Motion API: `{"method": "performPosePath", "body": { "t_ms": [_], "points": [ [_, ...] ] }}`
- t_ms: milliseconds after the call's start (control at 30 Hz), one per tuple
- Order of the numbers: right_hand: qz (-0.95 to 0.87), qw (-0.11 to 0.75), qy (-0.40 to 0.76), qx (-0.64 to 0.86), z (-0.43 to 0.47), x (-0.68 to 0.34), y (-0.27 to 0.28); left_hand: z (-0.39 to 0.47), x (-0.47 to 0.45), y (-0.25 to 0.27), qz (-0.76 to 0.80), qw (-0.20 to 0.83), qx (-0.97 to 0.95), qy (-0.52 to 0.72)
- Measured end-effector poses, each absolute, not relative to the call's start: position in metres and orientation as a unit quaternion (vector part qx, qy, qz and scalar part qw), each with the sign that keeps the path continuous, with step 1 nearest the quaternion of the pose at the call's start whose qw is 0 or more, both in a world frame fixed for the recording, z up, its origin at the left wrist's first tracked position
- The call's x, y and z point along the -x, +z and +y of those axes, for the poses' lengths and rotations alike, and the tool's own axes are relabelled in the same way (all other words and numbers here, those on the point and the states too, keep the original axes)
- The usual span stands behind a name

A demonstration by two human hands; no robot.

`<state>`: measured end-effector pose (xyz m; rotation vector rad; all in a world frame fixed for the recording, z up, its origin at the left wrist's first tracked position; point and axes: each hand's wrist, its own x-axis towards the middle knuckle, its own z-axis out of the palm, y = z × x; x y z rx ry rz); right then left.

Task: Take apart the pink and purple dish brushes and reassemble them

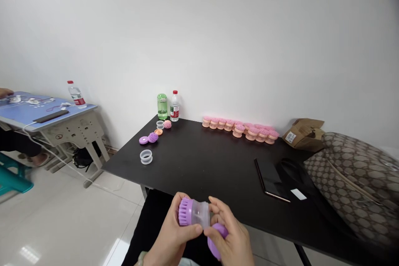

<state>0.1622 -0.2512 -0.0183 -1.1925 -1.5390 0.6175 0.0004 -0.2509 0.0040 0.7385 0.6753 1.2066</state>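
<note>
My left hand (174, 226) is wrapped round a purple bristled brush head (184, 212), which lies on its side with the bristles to the left. A clear, waisted plastic ring (201, 213) sits against the brush head's right side. Between the thumb and fingers of my right hand (232, 228) is a round purple cap (217, 239), tilted and apart from the brush head. My right fingertips are at the open end of the clear ring. Both hands are above my lap at the table's front edge.
On the black table (199, 166) stand a loose clear ring (146, 157), purple brush parts (152, 137), an orange cap (158, 132), two bottles (174, 106) and a row of pink brushes (238, 129). At right are a tablet (271, 178), a white card (298, 194), a paper bag (304, 135) and a patterned bag (358, 174).
</note>
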Motion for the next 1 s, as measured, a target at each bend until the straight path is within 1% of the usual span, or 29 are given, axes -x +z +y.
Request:
{"method": "performPosePath", "body": {
  "t_ms": [67, 133, 300, 400, 467, 633, 767, 900, 1000],
  "points": [
    [-0.608, 0.554, 0.219, 0.524, -0.252, -0.159, -0.015, -0.245, -0.01, 0.0, 0.305, 0.728, -0.304, 0.533],
    [-0.621, 0.56, 0.202, 0.509, -0.25, -0.157, -0.008, -0.232, -0.027, -0.005, 0.286, 0.75, -0.294, 0.519],
    [-0.607, 0.576, 0.06, 0.544, -0.237, -0.172, 0.011, -0.187, -0.09, -0.01, 0.172, 0.812, -0.352, 0.432],
    [-0.582, 0.572, 0.025, 0.577, -0.237, -0.19, 0.019, -0.175, -0.113, -0.007, 0.151, 0.826, -0.387, 0.381],
    [-0.578, 0.582, 0.047, 0.57, -0.238, -0.2, 0.022, -0.173, -0.116, -0.004, 0.156, 0.839, -0.389, 0.347],
    [-0.573, 0.623, 0.158, 0.509, -0.23, -0.212, 0.021, -0.18, -0.103, -0.002, 0.196, 0.888, -0.316, 0.27],
    [-0.569, 0.611, 0.219, 0.505, -0.221, -0.214, 0.012, -0.179, -0.091, -0.007, 0.229, 0.875, -0.312, 0.291],
    [-0.555, 0.597, 0.294, 0.499, -0.214, -0.213, 0.01, -0.174, -0.082, -0.014, 0.231, 0.836, -0.372, 0.332],
    [-0.556, 0.592, 0.317, 0.489, -0.212, -0.209, 0.013, -0.174, -0.078, -0.018, 0.229, 0.814, -0.403, 0.349]
  ]
}}
